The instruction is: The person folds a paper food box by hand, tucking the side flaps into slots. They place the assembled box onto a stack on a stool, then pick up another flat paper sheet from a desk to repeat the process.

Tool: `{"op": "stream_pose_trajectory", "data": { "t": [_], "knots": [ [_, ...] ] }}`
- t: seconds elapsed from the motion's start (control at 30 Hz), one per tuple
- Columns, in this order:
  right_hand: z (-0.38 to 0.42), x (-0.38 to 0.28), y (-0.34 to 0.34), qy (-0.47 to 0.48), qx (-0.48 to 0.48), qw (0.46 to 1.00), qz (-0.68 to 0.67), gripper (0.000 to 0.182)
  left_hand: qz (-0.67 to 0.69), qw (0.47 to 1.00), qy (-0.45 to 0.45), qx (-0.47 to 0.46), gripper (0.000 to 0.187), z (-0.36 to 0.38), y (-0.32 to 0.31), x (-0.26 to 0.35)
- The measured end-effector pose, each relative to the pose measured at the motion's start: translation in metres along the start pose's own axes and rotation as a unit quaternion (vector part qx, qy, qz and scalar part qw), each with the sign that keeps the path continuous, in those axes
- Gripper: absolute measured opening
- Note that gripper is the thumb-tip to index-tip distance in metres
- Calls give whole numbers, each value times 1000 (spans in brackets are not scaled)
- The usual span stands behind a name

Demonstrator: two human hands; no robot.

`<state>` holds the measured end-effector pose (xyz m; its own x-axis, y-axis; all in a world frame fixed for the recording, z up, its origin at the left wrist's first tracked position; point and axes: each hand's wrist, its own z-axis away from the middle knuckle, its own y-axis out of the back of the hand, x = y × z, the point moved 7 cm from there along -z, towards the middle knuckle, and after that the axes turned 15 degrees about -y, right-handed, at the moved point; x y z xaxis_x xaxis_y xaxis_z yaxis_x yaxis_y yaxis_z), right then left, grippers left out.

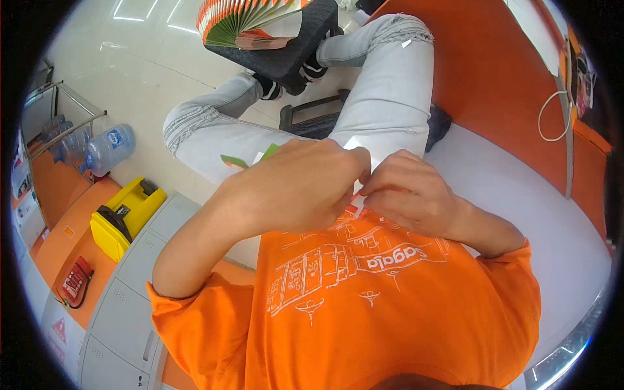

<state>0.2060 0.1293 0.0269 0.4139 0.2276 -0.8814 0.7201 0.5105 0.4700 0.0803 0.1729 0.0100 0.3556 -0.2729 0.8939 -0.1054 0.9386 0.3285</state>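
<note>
Grey lockers (123, 318) stand on your left, and your ripped pale-grey jeans (396, 84) stretch out ahead, below your orange T-shirt (396, 312). Between your feet and the top of the view is a black stool (315, 29), and beyond the lockers sit a yellow bin (127, 218) and a clear water jug (110, 149) lying on its side. On the stool spreads a pleated paper stack (253, 26), its green, orange and white folds fanned out. Your left hand (296, 185) and right hand (416, 192) meet just in front of your chest, fingertips almost touching. Your left fingers are bent inward and nearly together at the tips; your right thumb and forefinger are pinched with only a narrow gap, if any, the other fingers curled behind. Green-and-white paper tabs (234, 161) poke out past the back of your left hand; whether those fingers grip them you cannot tell. Smallest is the red-and-white paper piece (353, 207), between your two hands at the fingertips, mostly hidden by them.
</note>
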Motion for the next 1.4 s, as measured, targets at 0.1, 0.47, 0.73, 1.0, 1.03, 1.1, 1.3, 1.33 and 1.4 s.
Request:
{"op": "stream_pose_trajectory", "data": {
  "t": [0.1, 0.47, 0.73, 1.0, 1.03, 1.1, 1.3, 1.33, 1.4],
  "knots": [
    [-5, 1, -4, -26, -31, 999, 3, 11, 2, 1000, 1, 20, 37, 1, -2, 1],
    [-10, -2, -11, -50, -55, 997, -15, 9, -65, 996, 54, 38, 48, 10, 1, 3],
    [-11, -4, -14, -28, -56, 996, 59, 11, -72, 997, 3, 35, 48, 4, -2, 7],
    [-22, 8, -13, -150, -137, 977, -59, 9, -3, 998, 9, 55, 61, 7, -3, 13],
    [-23, 10, -10, -150, -136, 977, -58, 9, -42, 997, 15, 69, 63, 8, -4, 13],
    [-27, 15, -10, -152, -152, 976, -13, 9, -81, 993, 21, 82, 65, 8, -5, 16],
    [-43, 22, -22, -122, -218, 966, 65, 16, -195, 977, 36, 82, 55, 10, -1, 23],
    [-44, 22, -19, -125, -217, 966, 64, 16, -205, 972, 54, 98, 55, 14, 3, 22],
    [-50, 18, -4, -117, -153, 980, 43, 22, -213, 968, 72, 115, 55, 19, 8, 18]
  ]
}}
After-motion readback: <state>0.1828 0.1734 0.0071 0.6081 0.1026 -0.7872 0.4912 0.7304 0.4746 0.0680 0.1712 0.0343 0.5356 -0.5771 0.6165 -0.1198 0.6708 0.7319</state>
